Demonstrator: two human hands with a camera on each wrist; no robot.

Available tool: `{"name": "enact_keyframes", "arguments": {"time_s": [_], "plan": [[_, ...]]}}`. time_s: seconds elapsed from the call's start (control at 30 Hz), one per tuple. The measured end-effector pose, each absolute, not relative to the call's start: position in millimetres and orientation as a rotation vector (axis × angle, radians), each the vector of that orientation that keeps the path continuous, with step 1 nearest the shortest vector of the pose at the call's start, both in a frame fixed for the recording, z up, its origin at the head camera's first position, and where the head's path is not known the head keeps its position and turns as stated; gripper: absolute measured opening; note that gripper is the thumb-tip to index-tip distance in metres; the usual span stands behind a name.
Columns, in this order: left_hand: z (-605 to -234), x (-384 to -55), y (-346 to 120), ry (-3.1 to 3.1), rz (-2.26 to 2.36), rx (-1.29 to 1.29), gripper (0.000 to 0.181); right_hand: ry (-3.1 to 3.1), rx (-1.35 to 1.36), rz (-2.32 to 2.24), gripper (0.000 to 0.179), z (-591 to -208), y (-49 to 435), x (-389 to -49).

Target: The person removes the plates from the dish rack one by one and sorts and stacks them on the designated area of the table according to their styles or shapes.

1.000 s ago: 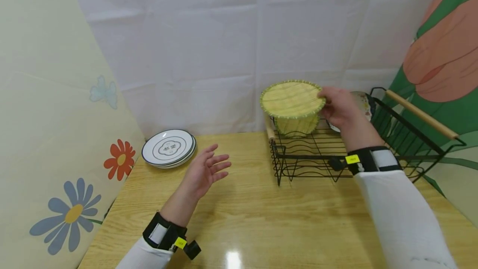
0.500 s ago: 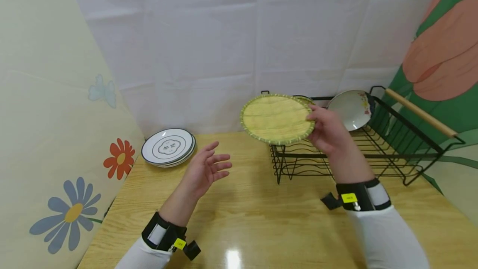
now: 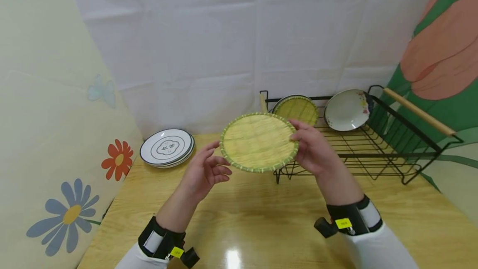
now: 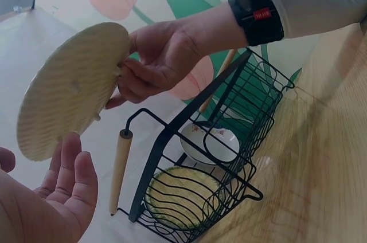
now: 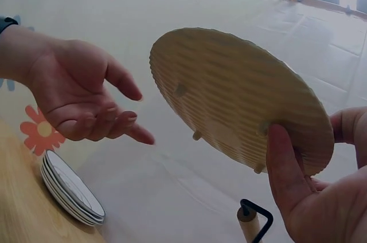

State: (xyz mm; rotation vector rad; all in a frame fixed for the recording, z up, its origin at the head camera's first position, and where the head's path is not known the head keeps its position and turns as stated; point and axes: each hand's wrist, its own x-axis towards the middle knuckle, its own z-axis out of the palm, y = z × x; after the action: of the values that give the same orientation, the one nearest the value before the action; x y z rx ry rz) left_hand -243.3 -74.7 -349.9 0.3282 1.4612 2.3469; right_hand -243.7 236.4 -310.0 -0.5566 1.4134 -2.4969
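My right hand [image 3: 313, 147] pinches the right edge of a round yellow woven tray [image 3: 257, 142] with a green stitched rim, held up in front of the dish rack. In the right wrist view the tray's ridged underside [image 5: 229, 94] shows, with small feet on it. My left hand [image 3: 203, 174] is at the tray's left side, palm turned inward and fingers loosely bent. A gap shows between those fingers [image 5: 117, 122] and the rim in the right wrist view. Behind, a similar woven tray [image 3: 301, 111] leans in the rack.
A black wire dish rack [image 3: 373, 155] with wooden handles stands at the back right. It holds a white floral bowl [image 3: 345, 111] to the right of the leaning tray. Several white plates [image 3: 158, 161] with dark rims are stacked at the left on the wooden table [image 3: 254, 219].
My right hand has brought the woven tray out of the rack, leftward and nearer to me, uncovering the other tray and the bowl. My left hand has stayed nearly in place, its fingers slightly more bent.
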Motion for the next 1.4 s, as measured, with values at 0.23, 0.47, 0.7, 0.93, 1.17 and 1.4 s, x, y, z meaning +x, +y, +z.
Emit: {"name": "enact_keyframes", "arguments": {"time_s": [0.23,0.47,0.7,0.93,1.17,1.4], "plan": [[-344,-234,-74,1.454,2.357,0.366,0.030,1.476,-0.496,-2.451,0.046,-315,220,-238],[-338,-229,-75,1.460,2.345,0.510,0.040,1.482,-0.446,-2.460,0.048,-317,211,-231],[-332,-225,-74,1.478,2.348,0.483,0.047,1.456,-0.455,-2.457,0.048,-320,204,-227],[-328,-222,-80,1.479,2.324,0.474,0.052,1.506,-0.421,-2.417,0.052,-322,198,-226],[-328,-223,-83,1.499,2.318,0.508,0.052,1.527,-0.409,-2.387,0.062,-322,196,-225],[-328,-227,-86,1.489,2.318,0.526,0.050,1.525,-0.414,-2.377,0.066,-321,196,-223]]}}
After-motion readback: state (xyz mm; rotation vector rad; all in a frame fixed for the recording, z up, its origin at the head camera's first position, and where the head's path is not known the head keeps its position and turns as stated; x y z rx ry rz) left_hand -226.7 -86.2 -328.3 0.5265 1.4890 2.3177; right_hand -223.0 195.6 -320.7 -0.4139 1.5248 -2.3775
